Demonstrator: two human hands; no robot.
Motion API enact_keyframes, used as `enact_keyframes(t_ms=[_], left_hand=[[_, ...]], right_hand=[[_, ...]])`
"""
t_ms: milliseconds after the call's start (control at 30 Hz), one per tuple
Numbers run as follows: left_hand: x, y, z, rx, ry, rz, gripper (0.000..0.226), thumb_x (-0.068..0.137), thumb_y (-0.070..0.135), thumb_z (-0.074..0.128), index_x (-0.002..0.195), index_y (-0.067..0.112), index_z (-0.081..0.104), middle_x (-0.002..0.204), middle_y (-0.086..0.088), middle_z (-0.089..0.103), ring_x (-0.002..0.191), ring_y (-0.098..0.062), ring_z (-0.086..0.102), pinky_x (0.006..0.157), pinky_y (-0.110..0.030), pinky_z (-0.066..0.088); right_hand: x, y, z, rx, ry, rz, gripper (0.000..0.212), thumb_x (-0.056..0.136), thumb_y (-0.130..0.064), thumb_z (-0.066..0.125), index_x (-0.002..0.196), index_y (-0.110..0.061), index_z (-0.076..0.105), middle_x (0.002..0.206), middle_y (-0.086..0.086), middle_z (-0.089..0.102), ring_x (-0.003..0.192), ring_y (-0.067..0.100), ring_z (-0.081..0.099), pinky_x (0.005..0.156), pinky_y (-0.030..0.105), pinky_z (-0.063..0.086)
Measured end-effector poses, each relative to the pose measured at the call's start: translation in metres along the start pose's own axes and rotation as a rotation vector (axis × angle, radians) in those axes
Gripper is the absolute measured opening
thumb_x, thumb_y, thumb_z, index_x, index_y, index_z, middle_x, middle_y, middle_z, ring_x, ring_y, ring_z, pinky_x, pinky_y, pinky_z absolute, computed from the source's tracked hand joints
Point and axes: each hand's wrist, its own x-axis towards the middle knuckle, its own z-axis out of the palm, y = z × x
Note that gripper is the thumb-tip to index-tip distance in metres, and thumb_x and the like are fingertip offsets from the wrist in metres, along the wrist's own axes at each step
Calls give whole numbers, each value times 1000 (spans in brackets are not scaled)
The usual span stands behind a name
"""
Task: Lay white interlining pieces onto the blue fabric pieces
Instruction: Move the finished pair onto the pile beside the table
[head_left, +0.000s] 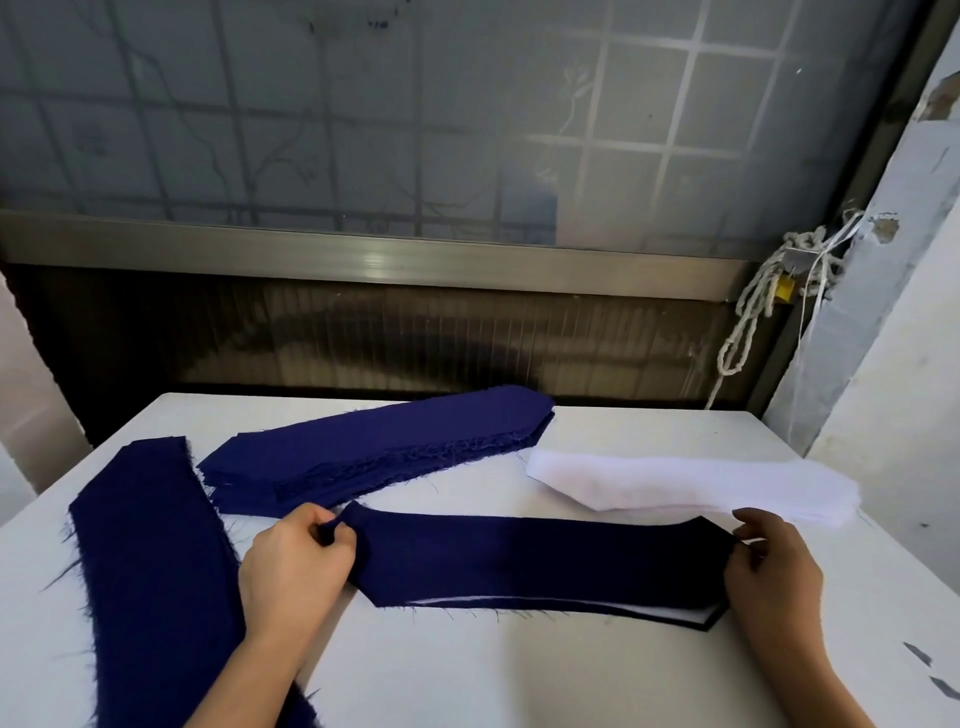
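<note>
Filling lower frame, table (467, 675) holds all cloth. Left strip (150, 571) runs near-far along left side. Blue stack (374, 452) behind, angled up toward right. White stack (691, 483) far right, just beyond right hand, likely kept there for quick reach. Blue piece (545, 561) flat at front, long axis left-right, pointed both ends. White edge (675, 610) peeks from under its near side. Left hand (291, 566) pinches left tip, right hand (774, 571) pinches right end, likely tensioning piece to square edges.

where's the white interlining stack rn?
Head view: the white interlining stack lies right of centre on the table, just beyond the right hand, right of the blue fabric stack.
</note>
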Motion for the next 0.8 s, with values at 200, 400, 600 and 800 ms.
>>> enact_keyframes(t_ms=[200,400,600,800], left_hand=[[-2,4,-1,47,-28,-11,18,83,20,69,73,32,59,51,7,60,52,-10,55,48,-23,34],[-2,2,0,36,-45,-13,15,83,18,69,76,29,62,52,8,61,52,-10,57,48,-25,37],[1,1,-2,93,57,44,25,82,6,69,107,10,65,100,-5,63,84,-27,59,73,-45,50],[1,-2,3,300,11,-8,33,92,38,61,103,8,70,99,-13,61,96,-36,54,83,-46,43]], right_hand=[[-1,2,3,-93,-15,-11,37,78,12,50,108,-6,63,108,12,60,90,30,56,82,36,41],[-2,2,1,-107,-5,7,38,75,12,50,104,-8,62,105,9,59,87,29,55,81,36,41],[-2,-1,-1,-202,56,56,37,73,7,55,106,-8,64,111,12,59,98,34,53,81,41,44],[0,-1,-4,-342,56,165,31,77,-9,58,108,-7,61,108,18,59,101,39,51,87,44,39]])
